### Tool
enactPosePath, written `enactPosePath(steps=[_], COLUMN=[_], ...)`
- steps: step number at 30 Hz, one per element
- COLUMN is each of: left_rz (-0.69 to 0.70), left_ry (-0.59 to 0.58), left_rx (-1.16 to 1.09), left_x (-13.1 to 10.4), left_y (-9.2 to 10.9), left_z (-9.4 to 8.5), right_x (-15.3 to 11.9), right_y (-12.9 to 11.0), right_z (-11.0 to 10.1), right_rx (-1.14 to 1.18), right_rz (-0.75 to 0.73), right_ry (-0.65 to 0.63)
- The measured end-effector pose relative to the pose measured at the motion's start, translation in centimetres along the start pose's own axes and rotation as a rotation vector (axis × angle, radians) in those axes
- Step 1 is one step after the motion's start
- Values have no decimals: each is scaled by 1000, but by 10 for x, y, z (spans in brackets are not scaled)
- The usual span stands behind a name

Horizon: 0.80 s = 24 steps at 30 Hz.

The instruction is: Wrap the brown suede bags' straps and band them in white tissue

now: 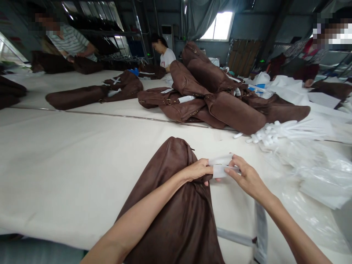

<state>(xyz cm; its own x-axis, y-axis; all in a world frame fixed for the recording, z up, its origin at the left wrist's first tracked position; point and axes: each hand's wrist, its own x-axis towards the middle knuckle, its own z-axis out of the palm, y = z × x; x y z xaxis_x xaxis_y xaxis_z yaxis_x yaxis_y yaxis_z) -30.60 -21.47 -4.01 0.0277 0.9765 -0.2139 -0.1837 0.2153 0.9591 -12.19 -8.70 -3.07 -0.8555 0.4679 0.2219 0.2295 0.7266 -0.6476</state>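
Note:
A dark brown leather bag [167, 205] lies on the white table in front of me, its rounded end pointing away. My left hand [198, 171] is closed at the bag's right side, gripping gathered leather and the near end of a translucent white strip [220, 170]. My right hand [244, 176] pinches the far end of that strip between thumb and fingers. The strip looks doubled, with two layers between my hands. A grey strap [236, 236] runs from under the bag toward the right, below my right hand.
Several brown bags [236, 112] are piled across the table, with another bag [77, 97] farther left. White foam-like sticks [275, 132] and clear plastic bags [324, 183] lie at right. Co-workers stand behind the table, one in a striped shirt [71, 42].

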Motion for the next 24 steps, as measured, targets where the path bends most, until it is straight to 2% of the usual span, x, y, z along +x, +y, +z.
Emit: enactPosePath(steps=[4,10,15,17,20,22,24], left_rz=[0,26,49,47,27,8,-8], left_ry=[-11,15,29,22,29,24,9], left_rx=[-17,-18,24,10,-8,-18,-12], left_x=[-2,-3,-2,-2,-1,0,0], left_y=[0,-3,-5,-5,-6,-7,-8], left_z=[-3,-2,2,1,0,-1,-2], right_x=[8,12,24,33,43,47,49], right_y=[0,-4,-4,-4,-4,-5,-8], right_z=[0,-4,-19,-23,-21,-15,-7], right_rx=[119,184,601,682,721,720,717], right_rz=[141,143,403,459,461,441,421], right_ry=[-67,-48,-92,-194,-384,-358,-218])
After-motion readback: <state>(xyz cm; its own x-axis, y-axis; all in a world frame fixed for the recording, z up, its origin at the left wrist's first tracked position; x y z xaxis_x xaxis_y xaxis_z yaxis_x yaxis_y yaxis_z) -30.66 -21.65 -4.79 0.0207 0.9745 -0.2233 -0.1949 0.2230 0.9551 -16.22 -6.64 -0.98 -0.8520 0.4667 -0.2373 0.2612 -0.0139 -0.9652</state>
